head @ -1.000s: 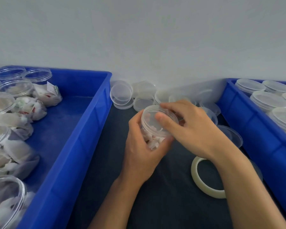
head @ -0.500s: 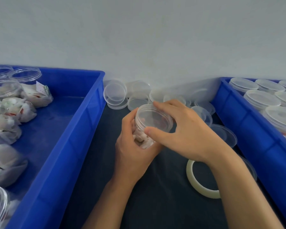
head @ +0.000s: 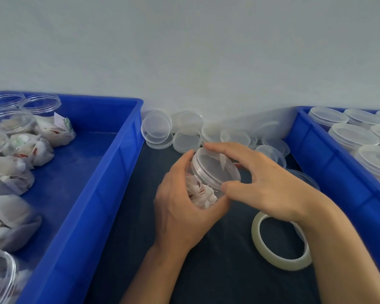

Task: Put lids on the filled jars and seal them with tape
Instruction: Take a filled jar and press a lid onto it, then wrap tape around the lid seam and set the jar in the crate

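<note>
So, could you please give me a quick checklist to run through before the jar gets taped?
1. Clear plastic jar gripped by left hand: ok.
2. Clear round lid on the jar: ok.
3. Lid fully tightened: cannot tell.
4. Right hand holds the lid's rim by thumb and fingertips: ok.
5. Pale tape roll lies beside the right wrist, within reach: ok.
6. Tape's loose end findable: cannot tell.

Soft, even, cool light — faint shadows, slight motion blur, wide-angle bending at the edges.
</note>
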